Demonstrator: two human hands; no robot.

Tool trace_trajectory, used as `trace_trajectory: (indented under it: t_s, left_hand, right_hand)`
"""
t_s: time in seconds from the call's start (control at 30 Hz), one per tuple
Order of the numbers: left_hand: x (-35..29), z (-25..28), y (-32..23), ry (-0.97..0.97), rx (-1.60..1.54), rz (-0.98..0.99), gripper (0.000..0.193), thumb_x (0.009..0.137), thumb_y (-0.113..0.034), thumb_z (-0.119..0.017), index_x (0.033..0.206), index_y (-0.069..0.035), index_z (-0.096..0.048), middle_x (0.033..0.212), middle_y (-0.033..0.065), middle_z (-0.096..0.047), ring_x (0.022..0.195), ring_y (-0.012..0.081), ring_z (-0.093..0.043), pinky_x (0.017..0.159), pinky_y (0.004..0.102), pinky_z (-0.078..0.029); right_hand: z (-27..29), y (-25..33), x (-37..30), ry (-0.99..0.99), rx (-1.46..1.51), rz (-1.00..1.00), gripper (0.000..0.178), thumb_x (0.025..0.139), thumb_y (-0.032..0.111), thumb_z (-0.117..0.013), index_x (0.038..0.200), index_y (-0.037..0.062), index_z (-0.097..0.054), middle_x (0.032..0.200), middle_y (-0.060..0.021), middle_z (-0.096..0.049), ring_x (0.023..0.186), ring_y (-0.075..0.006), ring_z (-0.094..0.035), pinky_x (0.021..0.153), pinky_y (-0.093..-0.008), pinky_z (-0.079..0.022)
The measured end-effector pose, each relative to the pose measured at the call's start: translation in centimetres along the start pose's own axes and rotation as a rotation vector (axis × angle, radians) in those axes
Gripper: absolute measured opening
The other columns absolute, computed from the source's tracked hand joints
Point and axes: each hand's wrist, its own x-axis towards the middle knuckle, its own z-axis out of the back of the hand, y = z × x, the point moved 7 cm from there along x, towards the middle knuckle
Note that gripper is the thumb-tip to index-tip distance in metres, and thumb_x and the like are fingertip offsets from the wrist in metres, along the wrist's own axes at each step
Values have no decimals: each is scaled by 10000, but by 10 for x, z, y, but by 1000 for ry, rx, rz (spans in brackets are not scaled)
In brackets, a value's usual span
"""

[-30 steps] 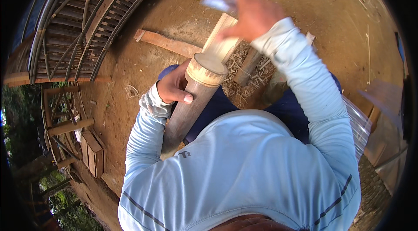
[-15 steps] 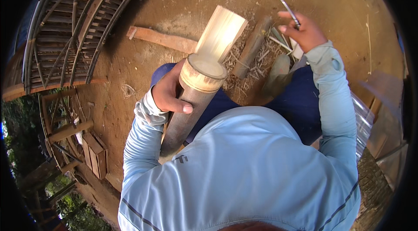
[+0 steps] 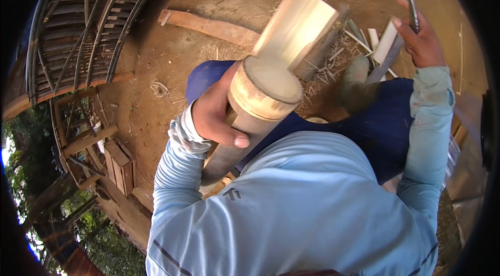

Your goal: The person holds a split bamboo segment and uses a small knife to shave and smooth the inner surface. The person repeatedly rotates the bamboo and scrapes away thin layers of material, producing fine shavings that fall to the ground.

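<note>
Grips bamboo tube (image 3: 258,109) in left fingers (image 3: 228,79), with pale end (image 3: 273,79) just beyond thumb (image 3: 239,142); holds knife (image 3: 412,5) in right fingers (image 3: 409,35), now farther right of the left ones than a second ago, leaving tube clear of blade.

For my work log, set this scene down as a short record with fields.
Left hand: wrapped around a bamboo tube
Right hand: holding a thin-bladed tool, apart from the tube
Beyond tube's end: pale flat wood piece; cannot tell if joined
Ground: brown earth, wood shavings, reddish plank
</note>
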Motion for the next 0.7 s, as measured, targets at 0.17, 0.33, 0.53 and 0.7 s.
trace_trajectory:
  t_s: [0.17, 0.33, 0.53, 0.7]
  left_hand:
    - [8, 2, 0, 65, 10, -32, 1262, 562, -436, -930, 1503, 48, -242, 1452, 151, -449, 1359, 255, -401, 1153, 375, -244]
    - [10, -3, -5, 48, 6, -79, 1215, 565, -395, -921, 1490, 44, -268, 1433, 140, -471, 1339, 244, -422, 1149, 375, -253]
    - [9, -12, -10, 29, 172, -119, 1179, 571, -318, -900, 1493, 45, -262, 1424, 142, -478, 1340, 244, -426, 1143, 384, -274]
    - [12, -20, -18, 22, 64, -93, 1176, 561, -369, -893, 1470, 65, -286, 1358, 179, -524, 1224, 266, -534, 1065, 386, -386]
  right_hand:
    - [8, -8, 6, -103, 58, 60, 434, 876, 145, -670, 1290, 51, -581, 801, 25, -517, 579, -54, -438, 510, -235, -354]
    - [-1, -2, -9, -134, 502, -30, 384, 916, 122, -581, 1286, 18, -590, 845, -6, -585, 617, -85, -503, 527, -238, -423]
    - [-60, 7, -69, 0, 549, -129, 384, 1008, 307, -525, 1274, 44, -610, 814, -6, -579, 582, -67, -478, 500, -228, -408]
    - [-93, 11, -78, 107, 502, -117, 461, 1005, 432, -546, 1248, 47, -625, 767, 10, -545, 548, -47, -445, 481, -223, -375]
